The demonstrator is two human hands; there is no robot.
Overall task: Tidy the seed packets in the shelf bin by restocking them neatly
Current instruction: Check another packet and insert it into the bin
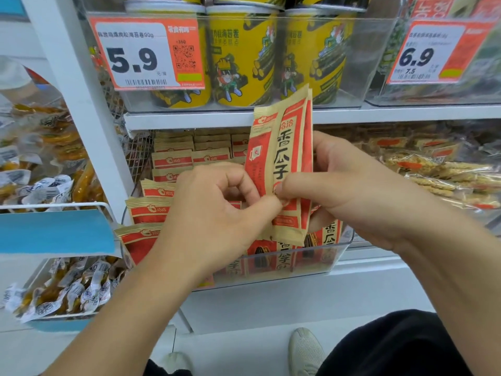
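Head: two hands (217,210) (349,191) grip three packets (282,158).

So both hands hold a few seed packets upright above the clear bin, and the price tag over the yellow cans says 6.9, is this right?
Not quite: in the head view the price tag over the yellow cans reads 5.9. The rest holds: left hand and right hand hold the seed packets upright above the clear bin.

Both hands' grip (279,198) on upright seed packets (282,158), above clear bin (320,263)
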